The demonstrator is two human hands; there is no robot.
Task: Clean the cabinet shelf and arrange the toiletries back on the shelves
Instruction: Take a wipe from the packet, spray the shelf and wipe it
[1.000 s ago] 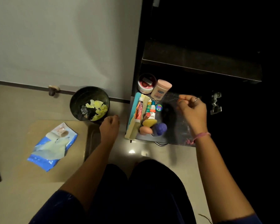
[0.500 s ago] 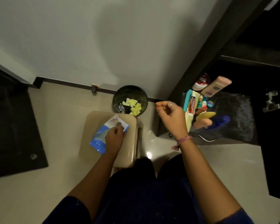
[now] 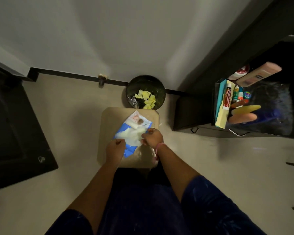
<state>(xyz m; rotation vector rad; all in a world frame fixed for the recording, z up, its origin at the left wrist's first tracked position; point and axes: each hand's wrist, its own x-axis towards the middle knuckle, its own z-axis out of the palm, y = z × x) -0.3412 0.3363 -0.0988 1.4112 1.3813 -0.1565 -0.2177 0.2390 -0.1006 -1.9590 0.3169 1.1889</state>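
Observation:
A blue wet-wipe packet [image 3: 129, 150] lies on a beige stool [image 3: 109, 119] in front of me. My left hand [image 3: 115, 147] grips the packet's near left edge with curled fingers. My right hand [image 3: 152, 137] pinches a pale wipe [image 3: 132, 134] that sticks out of the packet's opening. At the right, the dark cabinet shelf [image 3: 270, 129] holds a toothpaste tube [image 3: 227, 96], a cream comb [image 3: 221, 117], a pink lotion bottle [image 3: 260, 73], a red-and-white jar [image 3: 241, 72] and makeup sponges [image 3: 243, 117].
A round black bin [image 3: 145, 91] with yellow scraps stands against the wall behind the stool. A dark mat or panel [image 3: 15, 129] covers the floor at the left. My knees in dark blue cloth fill the bottom of the view.
The view has swung left from the shelf to the stool. My right hand left the shelf and came to the wipe packet. My left hand moved onto the packet's edge.

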